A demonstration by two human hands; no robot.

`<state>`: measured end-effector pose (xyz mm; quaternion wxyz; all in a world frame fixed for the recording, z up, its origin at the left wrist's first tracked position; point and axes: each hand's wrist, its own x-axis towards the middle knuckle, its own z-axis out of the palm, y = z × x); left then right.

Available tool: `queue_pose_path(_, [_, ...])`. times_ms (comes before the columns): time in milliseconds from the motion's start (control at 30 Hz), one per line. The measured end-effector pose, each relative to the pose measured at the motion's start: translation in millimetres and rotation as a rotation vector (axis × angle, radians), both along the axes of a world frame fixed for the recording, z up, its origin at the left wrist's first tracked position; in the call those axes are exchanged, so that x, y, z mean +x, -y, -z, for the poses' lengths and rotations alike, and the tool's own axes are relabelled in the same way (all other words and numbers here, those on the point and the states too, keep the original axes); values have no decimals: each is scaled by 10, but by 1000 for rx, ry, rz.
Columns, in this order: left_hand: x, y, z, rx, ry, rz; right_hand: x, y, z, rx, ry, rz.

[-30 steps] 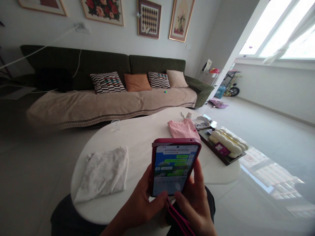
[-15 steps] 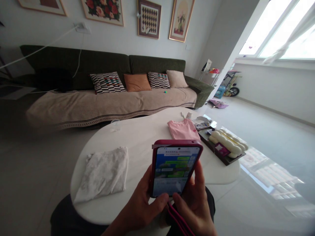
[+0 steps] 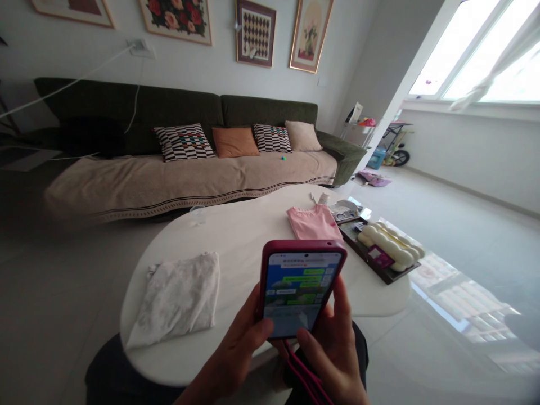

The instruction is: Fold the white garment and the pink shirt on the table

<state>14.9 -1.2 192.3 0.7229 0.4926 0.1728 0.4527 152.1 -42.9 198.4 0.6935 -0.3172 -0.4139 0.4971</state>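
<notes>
A phone (image 3: 300, 287) in a dark red case is held upright in front of me, its lit screen showing a chat with green bubbles. My left hand (image 3: 240, 351) wraps its left side, thumb on the lower screen. My right hand (image 3: 333, 349) grips the right side, with its thumb near the bottom edge. A red strap (image 3: 306, 378) hangs from the phone between my hands. Behind the phone is a white oval table (image 3: 236, 236) with a folded white cloth (image 3: 179, 298) on the left and a folded pink garment (image 3: 314, 220) at the far right.
A dark tray (image 3: 382, 264) with a cream bumpy object (image 3: 394, 239) lies on the table's right edge. A clear glass (image 3: 197, 214) stands at the far side. A green sofa (image 3: 189, 146) with several cushions runs behind. Glossy tiled floor spreads right.
The phone has dropped slightly and my left thumb has slid up onto the lower screen. The chat view has scrolled a little.
</notes>
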Motion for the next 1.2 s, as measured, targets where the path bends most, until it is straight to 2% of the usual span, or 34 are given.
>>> queue_pose_path(100, [-6, -1, -14, 48, 31, 67, -53, -30, 11, -17, -2, 136])
queue_pose_path(233, [-17, 10, -13, 31, 29, 77, -105, -80, 48, 19, 58, 277])
queue_pose_path(467, [0, -1, 51, -2, 95, 72, -79, -90, 82, 63, -17, 214])
queue_pose_path(833, [-16, -16, -6, -5, 100, 99, -69, -109, 114, 84, -61, 202])
queue_pose_path(1033, [-9, 13, 54, 62, 24, 58, -59, -106, 148, 82, -64, 201])
queue_pose_path(1200, [-5, 55, 97, -4, -104, -30, -73, -109, 130, 103, -56, 218])
